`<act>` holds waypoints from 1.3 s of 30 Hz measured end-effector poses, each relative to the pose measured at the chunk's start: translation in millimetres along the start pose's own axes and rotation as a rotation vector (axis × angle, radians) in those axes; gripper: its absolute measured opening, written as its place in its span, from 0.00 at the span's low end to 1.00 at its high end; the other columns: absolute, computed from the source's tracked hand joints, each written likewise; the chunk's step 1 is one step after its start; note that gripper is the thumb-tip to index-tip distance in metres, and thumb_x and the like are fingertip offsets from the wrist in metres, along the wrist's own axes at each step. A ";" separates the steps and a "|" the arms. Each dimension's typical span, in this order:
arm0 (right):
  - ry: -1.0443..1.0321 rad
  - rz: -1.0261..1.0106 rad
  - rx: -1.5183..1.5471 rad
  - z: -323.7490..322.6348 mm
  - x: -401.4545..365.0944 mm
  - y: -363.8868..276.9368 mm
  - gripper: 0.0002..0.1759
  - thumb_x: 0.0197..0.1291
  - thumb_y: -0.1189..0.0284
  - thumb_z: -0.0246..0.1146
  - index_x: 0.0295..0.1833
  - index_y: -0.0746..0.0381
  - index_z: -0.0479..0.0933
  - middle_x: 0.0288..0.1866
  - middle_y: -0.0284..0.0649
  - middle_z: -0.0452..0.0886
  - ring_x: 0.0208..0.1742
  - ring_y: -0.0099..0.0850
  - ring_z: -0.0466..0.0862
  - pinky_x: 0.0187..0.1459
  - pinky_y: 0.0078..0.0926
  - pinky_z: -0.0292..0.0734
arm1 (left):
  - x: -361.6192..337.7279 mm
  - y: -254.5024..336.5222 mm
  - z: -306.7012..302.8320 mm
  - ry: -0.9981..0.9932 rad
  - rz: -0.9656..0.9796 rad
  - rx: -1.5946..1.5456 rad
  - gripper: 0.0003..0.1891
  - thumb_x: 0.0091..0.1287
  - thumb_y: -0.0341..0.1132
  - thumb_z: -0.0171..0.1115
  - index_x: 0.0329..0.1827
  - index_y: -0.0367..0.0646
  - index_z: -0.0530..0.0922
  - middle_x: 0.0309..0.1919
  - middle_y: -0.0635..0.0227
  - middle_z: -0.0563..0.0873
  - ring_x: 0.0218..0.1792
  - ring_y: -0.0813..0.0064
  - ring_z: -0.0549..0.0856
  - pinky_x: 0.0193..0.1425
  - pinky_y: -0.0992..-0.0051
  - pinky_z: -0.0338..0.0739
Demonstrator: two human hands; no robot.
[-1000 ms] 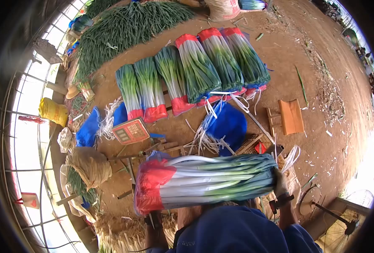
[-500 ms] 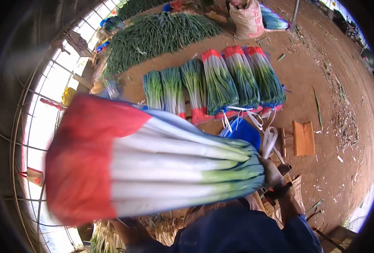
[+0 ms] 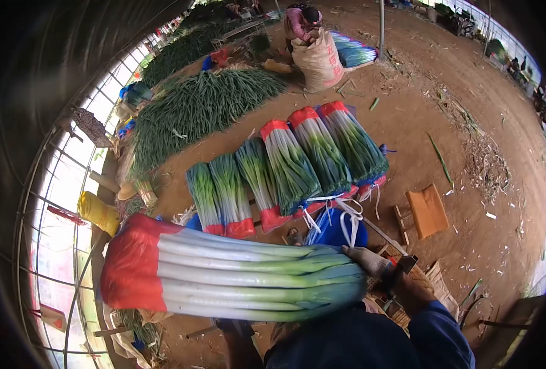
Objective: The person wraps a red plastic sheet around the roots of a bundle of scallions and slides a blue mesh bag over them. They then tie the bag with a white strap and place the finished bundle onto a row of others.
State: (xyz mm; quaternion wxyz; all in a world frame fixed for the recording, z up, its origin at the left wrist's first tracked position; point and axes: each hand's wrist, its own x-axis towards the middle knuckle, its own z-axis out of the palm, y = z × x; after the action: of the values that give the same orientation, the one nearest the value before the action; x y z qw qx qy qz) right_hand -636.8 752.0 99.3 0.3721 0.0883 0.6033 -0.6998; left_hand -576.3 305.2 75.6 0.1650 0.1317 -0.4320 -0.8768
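Note:
A large bundle of green onions [image 3: 242, 267] in a mesh bag with a red end lies across the view, roots left and leaves right. My right hand [image 3: 368, 261], in a pale glove, is closed at the leafy end, by a white tie [image 3: 352, 221]. Under the bundle, my left forearm [image 3: 239, 344] shows; the hand itself is hidden behind the bundle. Beyond it, several bagged bundles [image 3: 288, 166] stand side by side, with white ties at their near ends. A blue container [image 3: 341, 230] sits between them and my right hand.
A pile of green onions [image 3: 205, 104] lies at the upper left. A person [image 3: 297, 24] bends over a large sack [image 3: 318, 63] at the top, near a pole [image 3: 381, 27]. An orange seat [image 3: 428, 212] stands at the right. Plant scraps litter the soil.
The held bundle now looks smaller and has tilted, its red end lower and farther right. The view has shifted, showing more of the far area and the person by the sack.

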 end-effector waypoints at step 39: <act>0.337 0.052 0.476 17.2 548.2 158.7 0.32 0.74 0.58 0.60 0.78 0.61 0.75 0.75 0.45 0.82 0.75 0.47 0.79 0.80 0.44 0.68 | 682.8 -340.1 65.9 -0.224 -0.195 1.447 0.51 0.61 0.62 0.79 0.76 0.30 0.73 0.60 0.37 0.89 0.61 0.41 0.89 0.67 0.53 0.82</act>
State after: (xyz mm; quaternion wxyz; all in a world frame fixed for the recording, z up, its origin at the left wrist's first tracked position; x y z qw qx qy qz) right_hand -919.5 510.0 -333.8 0.2532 0.3036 0.4732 -0.7873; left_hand -1282.5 271.6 -218.2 -0.0867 0.1551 -0.9029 -0.3914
